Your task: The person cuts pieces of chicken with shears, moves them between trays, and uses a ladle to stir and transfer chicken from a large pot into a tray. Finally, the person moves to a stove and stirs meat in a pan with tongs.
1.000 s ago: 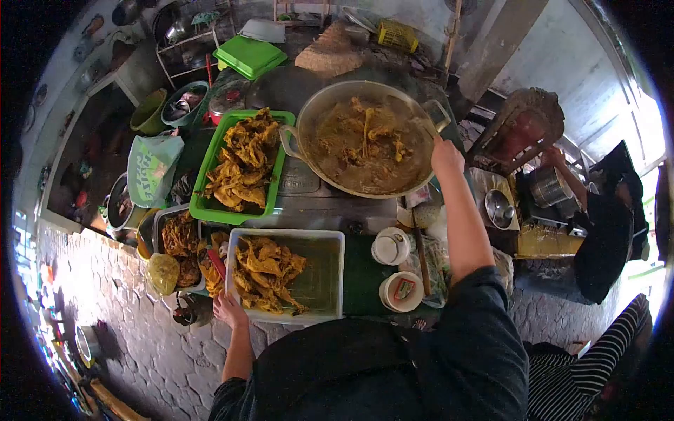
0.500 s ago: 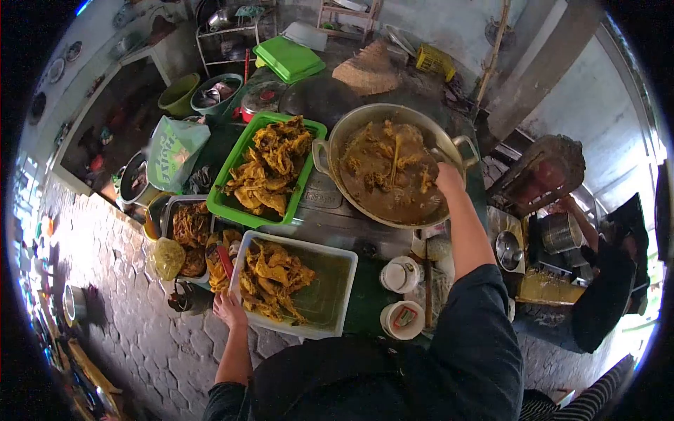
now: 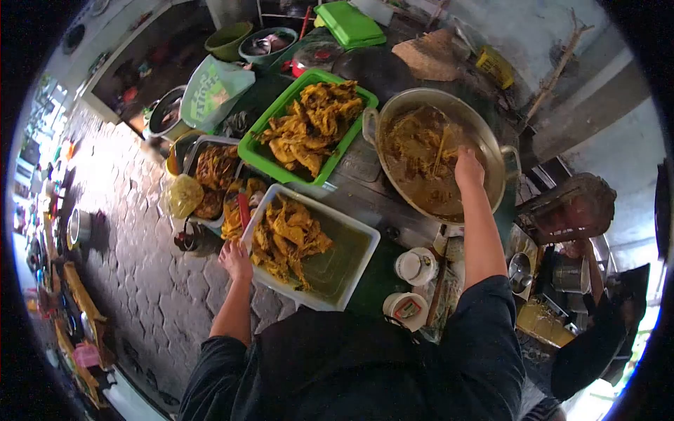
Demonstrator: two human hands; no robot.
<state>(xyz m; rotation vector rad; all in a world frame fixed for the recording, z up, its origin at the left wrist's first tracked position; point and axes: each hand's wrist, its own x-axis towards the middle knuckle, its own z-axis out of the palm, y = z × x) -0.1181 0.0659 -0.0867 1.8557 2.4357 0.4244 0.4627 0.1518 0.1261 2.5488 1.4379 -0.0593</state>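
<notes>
My right hand (image 3: 469, 168) reaches into a large two-handled metal wok (image 3: 495, 126) of brown broth (image 3: 421, 186). Its fingers are closed near the chicken pieces and a pale stalk (image 3: 441, 149); what they grip, if anything, is hidden. My left hand (image 3: 235, 261) is at the left edge of a white tray (image 3: 358, 277), fingers apart and holding nothing I can see. Yellow chicken (image 3: 288, 235) is heaped in the tray's left half, with greenish liquid in the rest. Behind stands a green tray (image 3: 256, 151) piled with more cooked chicken (image 3: 316, 123).
Left of the trays are a container of browned meat (image 3: 216, 168), a tied plastic bag (image 3: 184, 196) and a red-handled utensil (image 3: 243, 210). Two white tubs (image 3: 415, 266) stand at the right. Another person (image 3: 597, 337) works by a metal pot (image 3: 570, 274) at far right.
The view has turned, shifting the trays and wok right and up in the picture. My right hand has moved inward over the wok, closer to the stalk. My left hand stays by the white tray.
</notes>
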